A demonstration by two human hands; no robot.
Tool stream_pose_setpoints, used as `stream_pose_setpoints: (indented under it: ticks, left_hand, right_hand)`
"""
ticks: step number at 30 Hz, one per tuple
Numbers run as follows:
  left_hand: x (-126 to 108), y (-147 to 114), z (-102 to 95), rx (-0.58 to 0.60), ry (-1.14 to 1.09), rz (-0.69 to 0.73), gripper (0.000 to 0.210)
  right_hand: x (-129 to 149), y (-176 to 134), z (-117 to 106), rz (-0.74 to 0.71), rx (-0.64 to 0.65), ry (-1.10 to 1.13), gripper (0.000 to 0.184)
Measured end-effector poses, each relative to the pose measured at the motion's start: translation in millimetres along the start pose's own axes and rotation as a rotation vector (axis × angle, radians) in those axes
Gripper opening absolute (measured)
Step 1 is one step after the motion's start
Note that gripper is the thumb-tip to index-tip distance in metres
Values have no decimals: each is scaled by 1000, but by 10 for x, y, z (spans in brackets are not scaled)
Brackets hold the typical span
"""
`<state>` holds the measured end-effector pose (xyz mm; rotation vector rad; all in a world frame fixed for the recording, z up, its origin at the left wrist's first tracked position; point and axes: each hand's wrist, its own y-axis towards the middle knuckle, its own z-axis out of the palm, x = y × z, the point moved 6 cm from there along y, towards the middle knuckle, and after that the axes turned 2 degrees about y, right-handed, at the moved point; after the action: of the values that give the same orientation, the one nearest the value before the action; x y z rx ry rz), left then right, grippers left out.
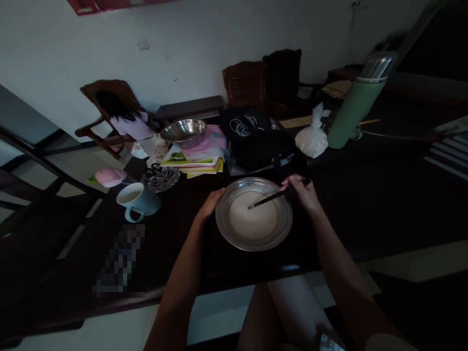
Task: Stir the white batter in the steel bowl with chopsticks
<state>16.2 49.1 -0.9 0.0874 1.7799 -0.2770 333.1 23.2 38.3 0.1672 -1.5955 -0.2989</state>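
A metal bowl stands on the dark table in front of me, holding a pale, milky liquid. My left hand grips the bowl at its left side, its fingertips partly hidden by the rim. In my right hand, closed at the bowl's upper right edge, are dark chopsticks. Their tips reach into the liquid near its middle. Beyond the right hand sits a knotted clear plastic bag of white contents.
Left of the bowl are a light blue mug and a glass dish. An empty metal bowl rests on books. Behind lies a black bag; a green thermos stands right. A person sits beyond the table.
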Motion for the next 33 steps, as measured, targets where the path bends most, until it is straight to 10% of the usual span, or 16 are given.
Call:
stream_pose_setpoints:
  ticks: [33]
  left_hand:
    - [11, 54, -64, -107, 69, 120, 64]
  right_hand:
    - [-37, -5, -30, 21, -33, 26, 51]
